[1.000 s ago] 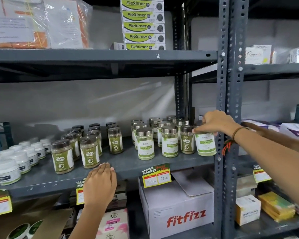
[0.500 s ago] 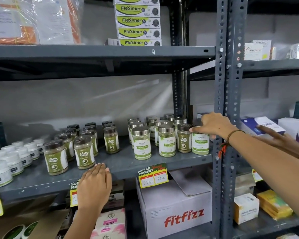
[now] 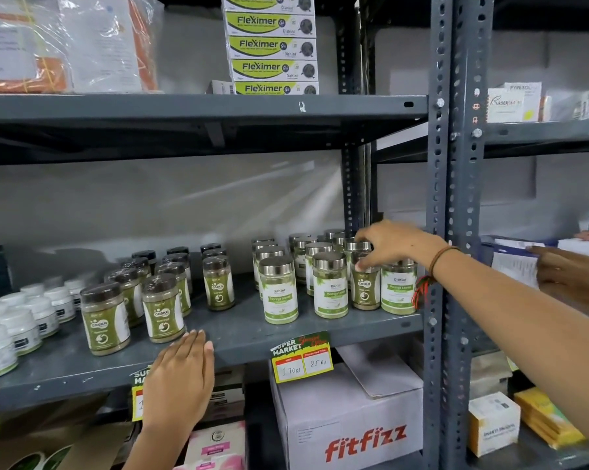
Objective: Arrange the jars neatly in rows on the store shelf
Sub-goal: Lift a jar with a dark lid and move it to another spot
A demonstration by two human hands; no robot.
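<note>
Jars stand in two groups on the grey metal shelf (image 3: 239,334). Toward its right end, beside the upright post (image 3: 456,198), are the silver-lidded jars (image 3: 330,286) with white and green labels, in rows running to the back; the rear ones are mostly hidden behind the front ones, so only their lids show. Toward the middle are the dark-lidded jars (image 3: 162,312) with olive labels, also in rows, their rear members partly covered. One dark-lidded olive jar (image 3: 365,286) stands among the silver-lidded ones, second from the right in the front row.

The right hand (image 3: 396,247) reaches over that corner, fingers curled down and closed on the lid of this olive jar; the hand covers the lid, so the exact grip is hard to make out. It also hides the top of the rightmost jar (image 3: 398,290), which stands at the shelf's right edge.

The left hand (image 3: 181,374) lies flat against the front edge of the shelf, fingers together and straight, fingertips (image 3: 198,337) just in front of a dark-lidded jar, holding nothing. It covers part of a yellow price tag (image 3: 137,398).

White tubs (image 3: 21,325) at the left end are cut off by the frame.
</note>
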